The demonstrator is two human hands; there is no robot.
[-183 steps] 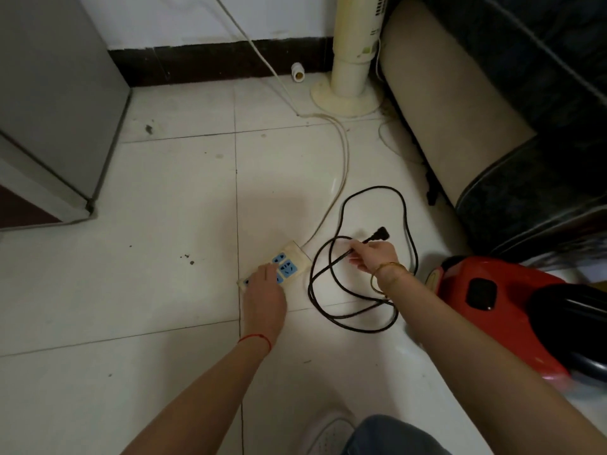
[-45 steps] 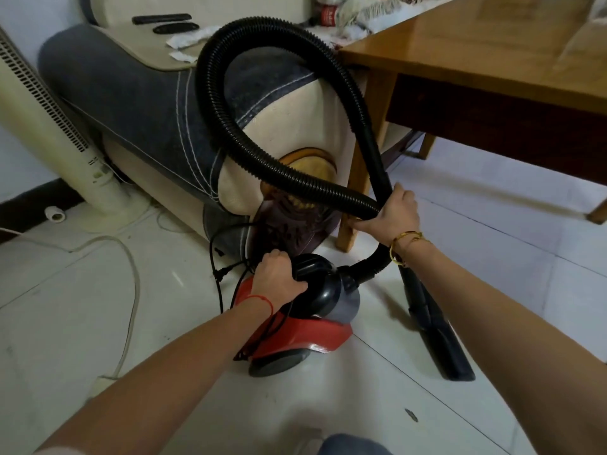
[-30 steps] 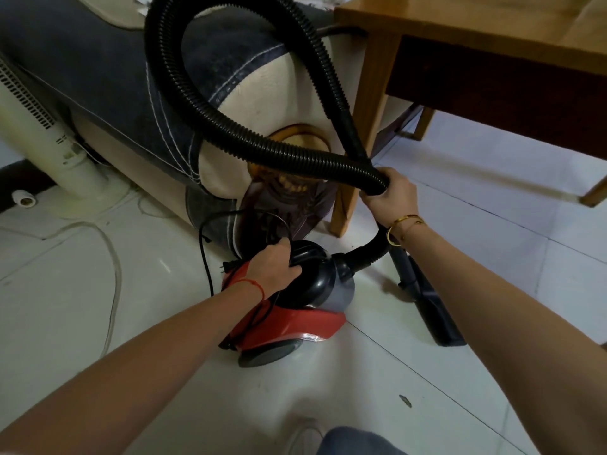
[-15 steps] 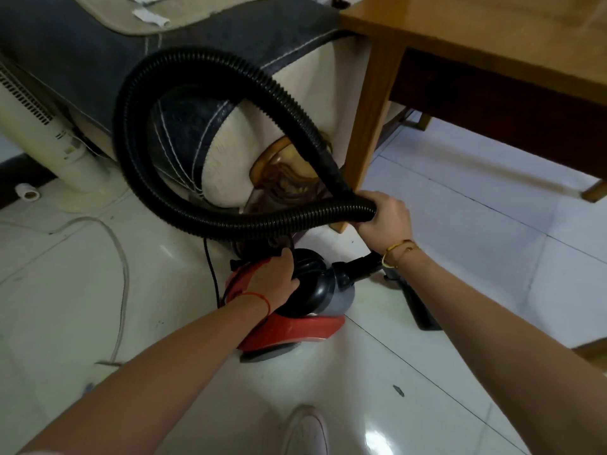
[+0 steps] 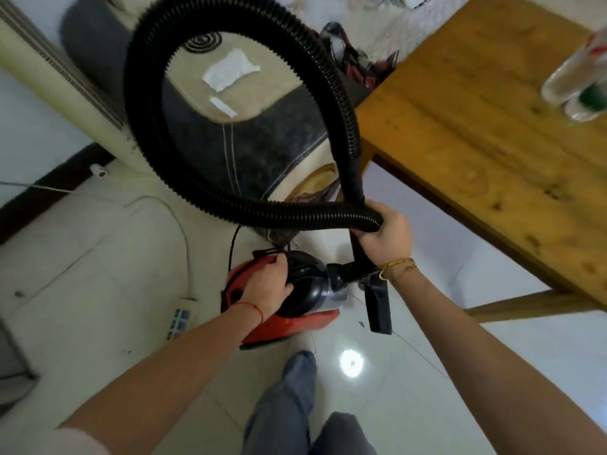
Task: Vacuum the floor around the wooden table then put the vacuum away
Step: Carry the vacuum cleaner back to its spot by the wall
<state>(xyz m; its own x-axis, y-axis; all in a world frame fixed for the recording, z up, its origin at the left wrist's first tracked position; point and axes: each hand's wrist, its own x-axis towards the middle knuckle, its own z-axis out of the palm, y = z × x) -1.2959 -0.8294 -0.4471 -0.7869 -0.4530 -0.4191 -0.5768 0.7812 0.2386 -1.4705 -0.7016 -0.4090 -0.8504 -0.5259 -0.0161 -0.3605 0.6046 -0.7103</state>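
L hand point(image 5: 267, 287) grips vacuum point(image 5: 289, 300) handle, nose toward table point(image 5: 492, 126); R hand point(image 5: 386, 238) clamps looped hose point(image 5: 230, 198).

- The red vacuum point(image 5: 289, 320) now hangs clear of the floor point(image 5: 98, 290), carried by the left hand point(image 5: 266, 290).
- The right hand point(image 5: 384, 238) has lifted the hose point(image 5: 230, 198) loop higher; the floor nozzle point(image 5: 379, 307) dangles.
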